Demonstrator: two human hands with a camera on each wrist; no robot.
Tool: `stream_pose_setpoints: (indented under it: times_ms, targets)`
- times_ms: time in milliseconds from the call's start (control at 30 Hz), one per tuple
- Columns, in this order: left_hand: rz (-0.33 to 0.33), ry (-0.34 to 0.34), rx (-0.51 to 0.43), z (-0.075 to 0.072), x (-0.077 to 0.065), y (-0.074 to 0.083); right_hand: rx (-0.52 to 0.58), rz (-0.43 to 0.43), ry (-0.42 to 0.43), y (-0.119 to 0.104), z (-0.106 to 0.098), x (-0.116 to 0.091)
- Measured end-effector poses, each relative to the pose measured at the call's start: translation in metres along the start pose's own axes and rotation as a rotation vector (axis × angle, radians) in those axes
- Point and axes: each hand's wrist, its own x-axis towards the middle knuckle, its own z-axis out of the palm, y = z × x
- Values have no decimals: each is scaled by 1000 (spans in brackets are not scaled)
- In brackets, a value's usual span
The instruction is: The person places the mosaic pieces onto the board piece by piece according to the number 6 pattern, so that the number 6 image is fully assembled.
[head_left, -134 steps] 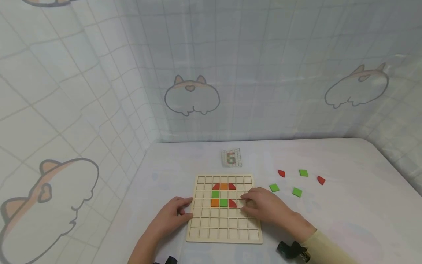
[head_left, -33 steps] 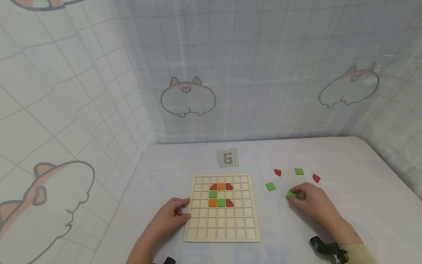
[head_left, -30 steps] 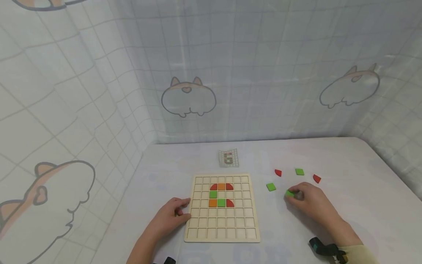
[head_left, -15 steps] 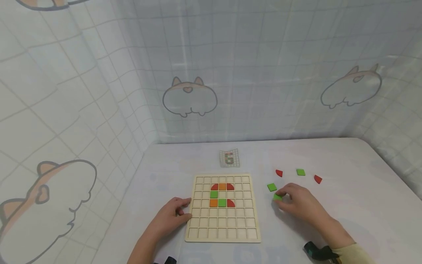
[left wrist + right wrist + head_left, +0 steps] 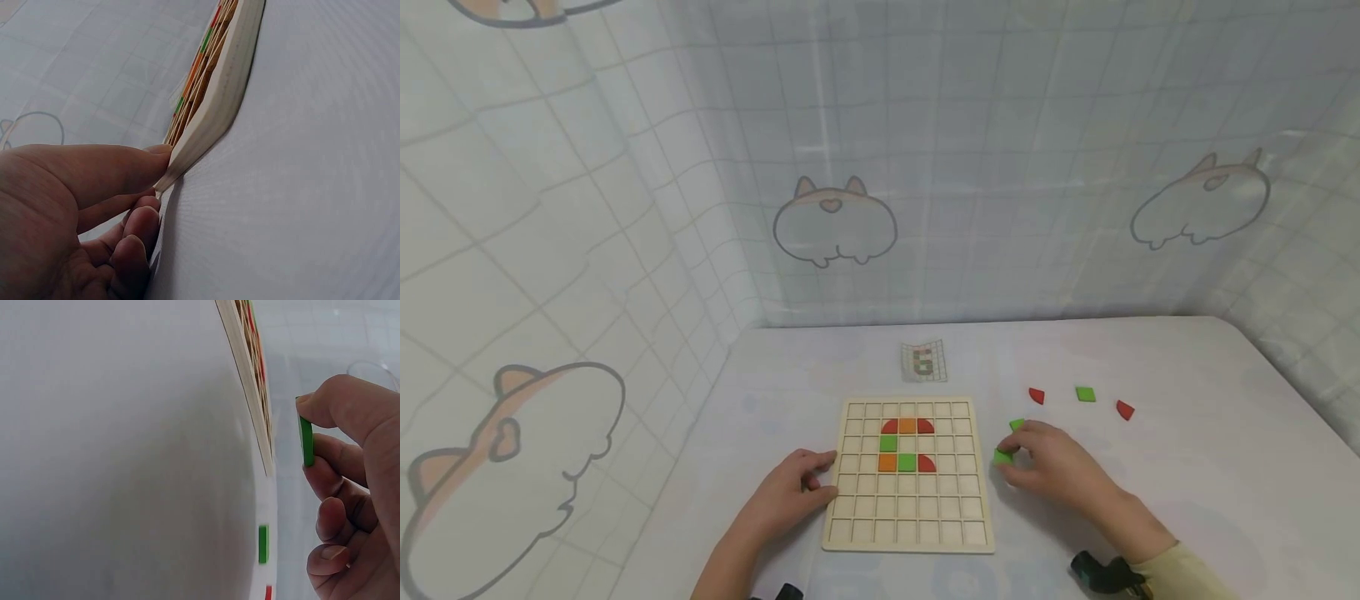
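Between the thumb and fingertips of my right hand [image 5: 1060,467] I pinch a green square tile [image 5: 305,440], held up off the table just right of the wooden grid board [image 5: 910,533]. My left hand [image 5: 786,492] touches the board's left edge, thumb and index fingertips spread along it; the left wrist view has the thumb against the rim. Set in the board are red quarter-round tiles [image 5: 927,463], orange squares [image 5: 887,462] and green squares [image 5: 907,462], forming part of a figure. A second green tile [image 5: 1017,424] lies partly hidden behind my right fingers.
Beyond the board lies a small pattern card [image 5: 923,361] printed with a gridded figure. To the right on the white table are a red quarter-round piece [image 5: 1037,396], another green square [image 5: 1086,394] and a second red piece [image 5: 1125,410]. A patterned curtain [image 5: 970,208] rises behind.
My right hand left the board, picked up a green square tile from the table at right and has carried it left toward the board. The left hand stays at the board's edge.
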Motion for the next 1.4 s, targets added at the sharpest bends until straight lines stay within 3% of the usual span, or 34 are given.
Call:
stream_pose_setpoints:
  times_ms: [933, 1400]
  targets:
    - [-21, 6, 3, 1, 0, 1, -23, -176, -83, -40, 30, 23]
    - [-27, 15, 8, 1, -1, 2, 29, -242, -139, -56, 39, 29]
